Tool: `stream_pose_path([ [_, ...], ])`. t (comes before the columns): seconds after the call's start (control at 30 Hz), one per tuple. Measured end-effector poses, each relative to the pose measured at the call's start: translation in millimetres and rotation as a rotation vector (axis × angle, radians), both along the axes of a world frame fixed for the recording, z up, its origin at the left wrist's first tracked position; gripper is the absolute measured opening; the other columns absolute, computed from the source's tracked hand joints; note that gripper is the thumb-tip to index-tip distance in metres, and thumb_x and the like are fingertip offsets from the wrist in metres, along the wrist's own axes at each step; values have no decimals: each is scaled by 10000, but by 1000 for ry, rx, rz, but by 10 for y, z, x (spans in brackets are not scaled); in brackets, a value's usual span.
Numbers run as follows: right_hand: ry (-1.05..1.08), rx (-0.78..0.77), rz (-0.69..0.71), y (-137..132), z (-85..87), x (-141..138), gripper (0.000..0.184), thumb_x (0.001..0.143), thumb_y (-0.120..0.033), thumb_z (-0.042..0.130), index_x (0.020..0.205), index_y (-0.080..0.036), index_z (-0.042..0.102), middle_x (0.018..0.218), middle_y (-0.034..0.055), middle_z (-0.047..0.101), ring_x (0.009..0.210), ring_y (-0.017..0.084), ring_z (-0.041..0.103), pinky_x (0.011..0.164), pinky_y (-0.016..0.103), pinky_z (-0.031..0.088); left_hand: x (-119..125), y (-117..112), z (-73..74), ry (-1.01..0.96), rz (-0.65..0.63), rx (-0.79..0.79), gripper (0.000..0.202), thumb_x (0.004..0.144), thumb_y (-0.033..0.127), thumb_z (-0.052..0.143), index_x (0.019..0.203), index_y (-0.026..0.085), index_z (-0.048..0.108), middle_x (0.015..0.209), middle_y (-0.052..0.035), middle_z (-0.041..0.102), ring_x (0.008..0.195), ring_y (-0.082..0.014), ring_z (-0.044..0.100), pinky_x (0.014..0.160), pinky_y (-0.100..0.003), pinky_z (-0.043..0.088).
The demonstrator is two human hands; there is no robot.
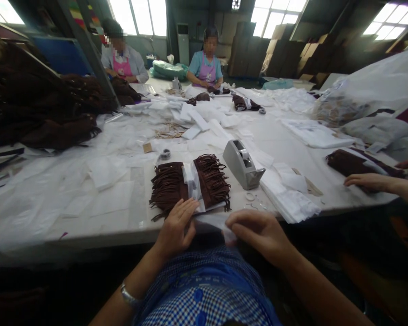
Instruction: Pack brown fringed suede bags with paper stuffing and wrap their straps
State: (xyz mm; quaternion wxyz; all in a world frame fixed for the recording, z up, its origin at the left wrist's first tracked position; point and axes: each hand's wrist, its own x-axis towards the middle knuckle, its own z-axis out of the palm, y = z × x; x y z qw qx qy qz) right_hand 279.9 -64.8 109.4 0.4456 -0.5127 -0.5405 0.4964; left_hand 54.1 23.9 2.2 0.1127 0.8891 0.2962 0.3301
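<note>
In front of me on the table lies a dark brown fringed bundle (211, 177), its fringes spread to the left and right. A white paper wrap (190, 175) crosses its middle. My left hand (177, 225) lies on the bundle's near edge, fingers stretched out over the wrap. A thin, translucent white sheet (211, 220) hangs from that edge past the table's rim. Its right end is pinched between the thumb and fingers of my right hand (255, 230). Just right of the bundle stands a grey tape dispenser (242, 165).
A white stack of sheets (289, 192) lies right of the dispenser. At far right, a co-worker's hand (367, 181) touches another brown bundle (347, 163). Two people work across the table. Dark brown goods (41, 108) are piled at left, and loose white papers (112, 181) cover the tabletop.
</note>
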Motion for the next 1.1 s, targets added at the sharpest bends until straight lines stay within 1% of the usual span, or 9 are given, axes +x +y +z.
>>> stream_pose_path([
  [0.1, 86, 53, 29, 473, -51, 47, 457, 868, -601, 589, 1065, -207, 709, 750, 38, 708, 589, 187, 686, 622, 344, 594, -11, -20, -14, 8, 6, 6, 579, 883, 207, 563, 1440, 145, 415, 1408, -130, 563, 1351, -257, 479, 1164, -494, 358],
  [0.2, -157, 199, -7, 1062, -161, -1, 544, 965, -614, 383, 1186, -204, 664, 755, 46, 715, 634, 193, 697, 670, 352, 586, 34, -5, -81, -59, 71, 57, 516, 884, 233, 613, 1376, 150, 482, 1319, -127, 635, 1283, -250, 551, 1130, -478, 413],
  [0.27, -507, 397, 20, 1440, -273, -78, 435, 980, -505, 454, 1196, -196, 671, 992, 93, 745, 930, 240, 711, 909, 408, 541, 61, 8, -123, -102, 89, 83, 481, 880, 206, 617, 1345, 153, 509, 1267, -123, 668, 1248, -247, 582, 1111, -473, 439],
  [0.33, -813, 586, 160, 1734, -412, -174, 401, 948, -425, 562, 1261, -187, 645, 1295, 121, 651, 1251, 285, 567, 1129, 473, 363, 71, 17, -151, -124, 92, 101, 472, 876, 175, 604, 1340, 157, 516, 1238, -120, 685, 1230, -250, 597, 1100, -478, 454],
  [0.4, -1006, 675, 313, 1905, -553, -281, 499, 928, -429, 601, 1349, -163, 578, 1444, 136, 523, 1386, 297, 426, 1200, 510, 230, 68, 21, -165, -132, 89, 114, 472, 869, 148, 576, 1339, 160, 524, 1228, -118, 692, 1221, -256, 604, 1092, -484, 464],
  [0.57, -1119, 683, 474, 1942, -717, -515, 610, 953, -519, 519, 1366, -71, 550, 1432, 175, 524, 1418, 282, 379, 1220, 460, 211, 65, 32, -175, -157, 88, 151, 459, 852, 92, 511, 1305, 137, 568, 1244, -120, 686, 1224, -253, 604, 1107, -458, 453],
  [0.77, -945, 624, 524, 1965, -530, -423, 522, 1023, -406, 408, 1500, -196, 377, 1484, 88, 486, 1391, 204, 429, 1195, 427, 284, 80, 51, -172, -154, 75, 162, 465, 865, 93, 509, 1324, 132, 568, 1246, -117, 686, 1219, -242, 609, 1102, -439, 457],
  [0.9, -1088, 621, 376, 2004, -565, -333, 534, 992, -433, 477, 1439, -141, 478, 1495, 145, 454, 1409, 269, 397, 1203, 490, 241, 83, 61, -185, -159, 77, 169, 437, 870, 84, 519, 1302, 117, 579, 1241, -111, 690, 1214, -233, 613, 1109, -425, 451],
  [1.1, -1050, 667, 448, 1977, -566, -370, 428, 998, -387, 484, 1376, -202, 557, 1427, 89, 550, 1409, 238, 401, 1221, 502, 181, 66, 51, -195, -149, 74, 173, 460, 876, 82, 530, 1331, 146, 554, 1226, -108, 698, 1205, -234, 620, 1099, -438, 457],
])
